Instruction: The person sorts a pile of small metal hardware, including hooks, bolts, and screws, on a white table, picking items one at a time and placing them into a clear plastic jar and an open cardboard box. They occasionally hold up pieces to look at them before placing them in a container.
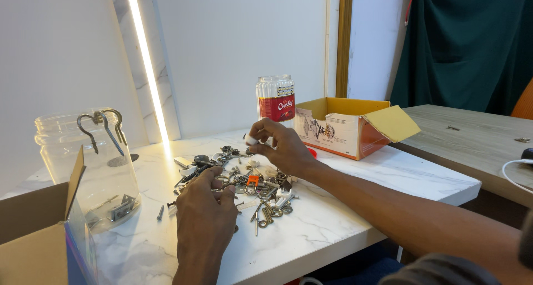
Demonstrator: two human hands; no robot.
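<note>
An open cardboard box (347, 127) is sitting at the far right of the white marble counter (355, 207), its inside yellow, its outer walls white with orange-red panels and small printed pictures, and one yellow flap is folding out to the right. Just to its left, against the far wall, a clear ribbed plastic jar (275, 99) is standing upright, wearing a red wraparound label (276, 108) with white lettering and a dark band below. At the near left corner, a plain brown cardboard box (33, 235) is standing open, one flap tilting upward, with a blue edge showing along its near side. A clear, unlabelled jar (89, 163) is standing just behind it.
</note>
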